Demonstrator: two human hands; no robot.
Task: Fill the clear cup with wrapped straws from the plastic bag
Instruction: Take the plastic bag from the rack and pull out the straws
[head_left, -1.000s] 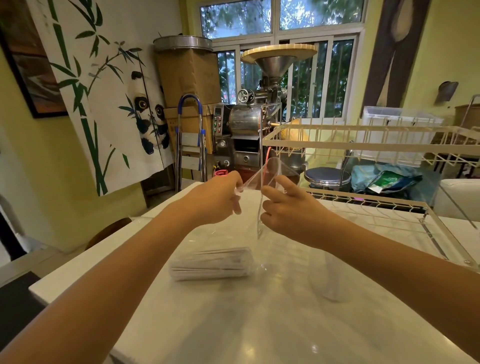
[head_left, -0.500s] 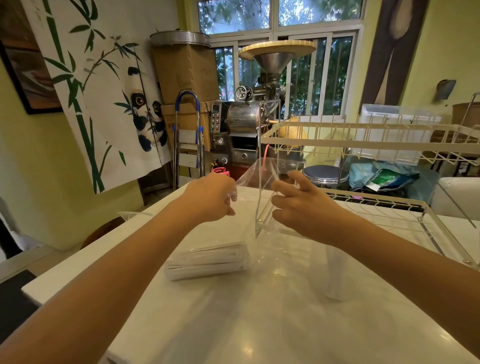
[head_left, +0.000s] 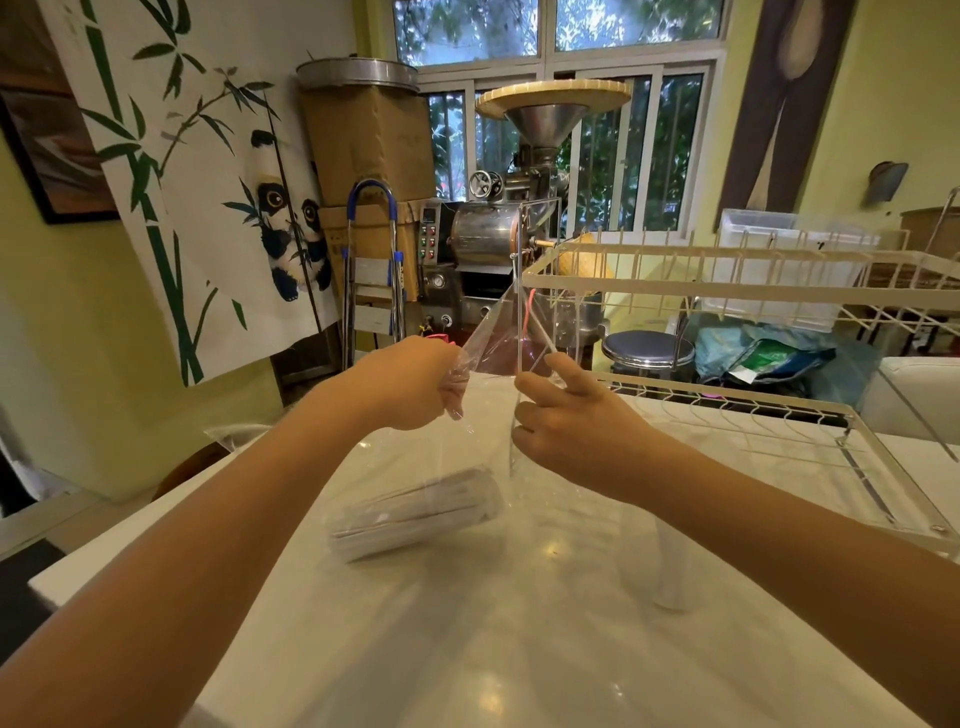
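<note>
Hands both pinch the mouth of the crinkly clear plastic bag (head_left: 488, 364): left hand (head_left: 415, 384) fisted on its film, right hand (head_left: 566, 421) fingertips nipping the opposite edge. Judged step: opening it. Next, reaching below the hands for the white paper-wrapped straws (head_left: 415, 512).

Café back room, coffee roaster (head_left: 511, 228) by window, white counter (head_left: 467, 623), dish rack (head_left: 727, 280)

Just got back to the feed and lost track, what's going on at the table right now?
A person is working open a clear plastic bag over the white tabletop. The left hand has the bag's mouth bunched in its fingers, while the right hand pinches the other side, spreading it. The bundle of white paper-wrapped straws lies inside the bag's lower end on the table. The clear plastic cup stands under the right forearm, with no straws visible in it.
</note>
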